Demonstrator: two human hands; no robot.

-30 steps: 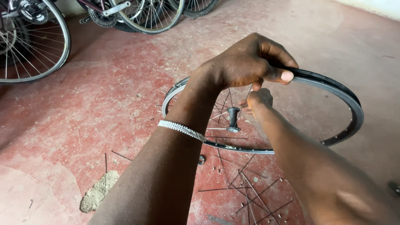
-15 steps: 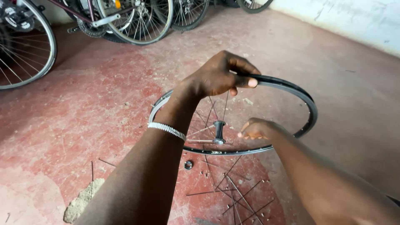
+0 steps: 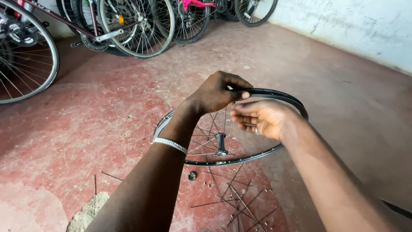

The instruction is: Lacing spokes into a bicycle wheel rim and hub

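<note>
A black bicycle rim point(image 3: 286, 99) stands tilted on the red floor, with a hub point(image 3: 221, 144) and only a few thin spokes point(image 3: 201, 144) fitted on its left side. My left hand point(image 3: 219, 92), a beaded band on its wrist, grips the top of the rim with thumb and fingers closed over it. Just to its right my right hand point(image 3: 262, 118) hovers inside the rim, fingers loosely curled and apart, their tips close to the left hand's thumb. I see nothing clearly held in it.
Loose spokes point(image 3: 240, 202) and small nipples lie scattered on the floor in front of the rim, with a small metal ring point(image 3: 192, 175) beside them. Several bicycles point(image 3: 128, 25) lean along the back wall, and a large wheel point(image 3: 21, 56) stands at the far left. A patch of sandy rubble point(image 3: 88, 210) lies lower left.
My right hand has risen from the rim's lower edge to just beside the left hand at the top. The left hand keeps its grip on the rim.
</note>
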